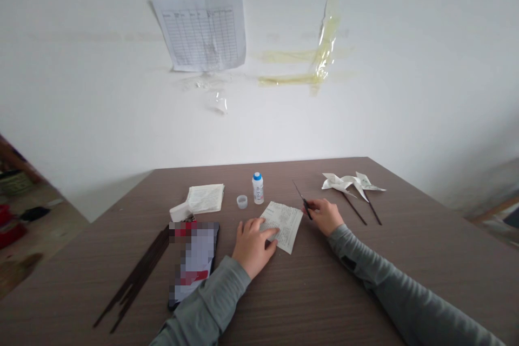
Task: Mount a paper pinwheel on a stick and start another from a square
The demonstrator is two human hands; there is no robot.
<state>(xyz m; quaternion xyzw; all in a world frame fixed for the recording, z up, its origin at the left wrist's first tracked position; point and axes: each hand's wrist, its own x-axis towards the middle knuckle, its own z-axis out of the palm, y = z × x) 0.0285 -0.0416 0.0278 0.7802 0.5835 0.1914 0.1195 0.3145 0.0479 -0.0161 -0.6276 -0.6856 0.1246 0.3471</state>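
A square of printed paper (288,220) lies flat on the brown table. My left hand (253,243) rests on its left side with the fingers spread. Just off the paper's right edge, my right hand (324,216) is closed around the black handle of a pair of scissors (307,207). Their thin blades point up and to the left, over the table; whether they are parted I cannot tell. Behind the paper stands a white glue bottle (258,190) with a blue top, beside a small clear cap (242,201).
Two paper pinwheels (344,183) on dark sticks lie at the back right. A stack of cut paper (206,198) is at the back left, near a small white box (180,212). Several dark sticks (138,274) and a phone (194,265) lie left of my left arm. A wall (259,130) rises behind.
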